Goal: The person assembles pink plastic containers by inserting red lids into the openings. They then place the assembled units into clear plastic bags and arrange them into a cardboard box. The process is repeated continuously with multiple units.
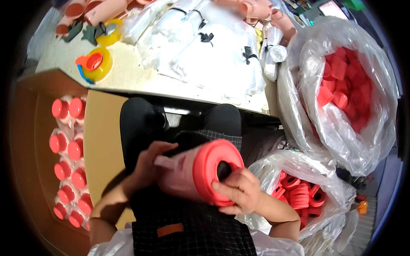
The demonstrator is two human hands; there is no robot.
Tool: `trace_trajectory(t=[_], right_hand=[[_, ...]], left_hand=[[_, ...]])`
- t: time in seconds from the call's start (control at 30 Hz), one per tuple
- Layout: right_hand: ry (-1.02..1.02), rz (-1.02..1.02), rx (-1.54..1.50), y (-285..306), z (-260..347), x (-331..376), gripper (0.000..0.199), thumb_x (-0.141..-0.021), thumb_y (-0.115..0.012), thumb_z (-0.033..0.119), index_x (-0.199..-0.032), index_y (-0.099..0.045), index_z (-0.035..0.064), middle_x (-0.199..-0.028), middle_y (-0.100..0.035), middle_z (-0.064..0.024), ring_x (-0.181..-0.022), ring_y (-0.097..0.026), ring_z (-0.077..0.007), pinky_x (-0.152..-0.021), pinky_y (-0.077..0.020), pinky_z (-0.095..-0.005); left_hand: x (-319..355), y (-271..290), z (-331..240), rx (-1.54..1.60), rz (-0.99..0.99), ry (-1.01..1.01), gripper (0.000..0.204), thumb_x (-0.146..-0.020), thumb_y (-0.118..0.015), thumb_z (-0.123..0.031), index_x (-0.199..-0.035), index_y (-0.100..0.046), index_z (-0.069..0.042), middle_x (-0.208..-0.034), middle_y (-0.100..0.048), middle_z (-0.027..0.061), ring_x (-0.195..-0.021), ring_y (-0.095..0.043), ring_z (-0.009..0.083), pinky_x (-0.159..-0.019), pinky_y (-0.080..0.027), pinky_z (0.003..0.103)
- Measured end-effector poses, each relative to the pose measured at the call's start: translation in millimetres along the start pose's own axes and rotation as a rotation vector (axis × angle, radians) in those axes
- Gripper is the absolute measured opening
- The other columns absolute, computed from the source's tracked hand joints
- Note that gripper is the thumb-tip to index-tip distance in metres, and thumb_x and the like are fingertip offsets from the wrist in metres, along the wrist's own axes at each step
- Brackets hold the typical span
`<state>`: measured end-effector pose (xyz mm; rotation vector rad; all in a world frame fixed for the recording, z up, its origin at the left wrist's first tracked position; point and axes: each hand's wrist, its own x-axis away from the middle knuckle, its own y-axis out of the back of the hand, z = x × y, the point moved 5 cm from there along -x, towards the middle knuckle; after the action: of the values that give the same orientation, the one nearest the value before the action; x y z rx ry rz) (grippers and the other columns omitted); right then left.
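A pink plastic jug (181,177) lies tilted over my lap, its top turned to the right. My left hand (147,164) is closed round the jug's lower end beside the handle; some of its fingers are hidden behind the body. On the jug's top sits a red ring-shaped lid (205,164) with a dark round opening. My right hand (241,192) grips the lid's rim, the thumb across its face next to the opening.
At the left, a cardboard box (32,128) holds several red-capped pink bottles. Plastic bags of red caps (341,91) and red rings (299,196) stand at the right. Across the table (128,79) lie clear bags (205,55), yellow tape (104,68) and pink jug bodies (106,13).
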<state>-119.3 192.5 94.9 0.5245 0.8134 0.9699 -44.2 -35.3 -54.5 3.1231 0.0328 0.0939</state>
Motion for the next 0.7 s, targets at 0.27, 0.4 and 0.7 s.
trace_trajectory(t=[0.27, 0.4, 0.7], right_hand=[[-0.496, -0.112, -0.341, 25, -114, 15, 0.036, -0.098, -0.058, 0.024, -0.124, -0.063, -0.0003, -0.096, -0.062, -0.0113, -0.09, -0.058, -0.0268, -0.086, -0.0443, -0.0368], [-0.648, -0.162, -0.474, -7, -153, 27, 0.053, -0.1, -0.057, 0.03, -0.142, -0.048, -0.001, -0.121, -0.056, -0.0183, -0.114, -0.054, -0.0319, -0.103, -0.0401, -0.0367], [-0.615, -0.146, -0.363, 11, -181, 6, 0.032, -0.093, -0.062, 0.013, -0.121, -0.063, -0.0022, -0.115, -0.065, -0.0162, -0.104, -0.061, -0.0244, -0.092, -0.0474, -0.0347]], left_hand=[[-26, -21, -35, -0.125, -0.092, -0.166, 0.02, -0.086, -0.064, 0.0, -0.105, -0.068, -0.002, -0.11, -0.07, 0.019, -0.097, -0.069, 0.0332, -0.082, -0.055, 0.038], [-133, -32, -95, -0.452, -0.174, -0.659, 0.011, -0.081, -0.068, 0.003, -0.085, -0.07, -0.007, -0.081, -0.068, 0.007, -0.073, -0.062, 0.0286, -0.071, -0.046, 0.039], [-319, -38, 30, -0.859, 0.019, -0.309, 0.012, -0.09, -0.064, -0.014, -0.088, -0.064, -0.002, -0.091, -0.064, 0.016, -0.093, -0.06, 0.0377, -0.079, -0.048, 0.046]])
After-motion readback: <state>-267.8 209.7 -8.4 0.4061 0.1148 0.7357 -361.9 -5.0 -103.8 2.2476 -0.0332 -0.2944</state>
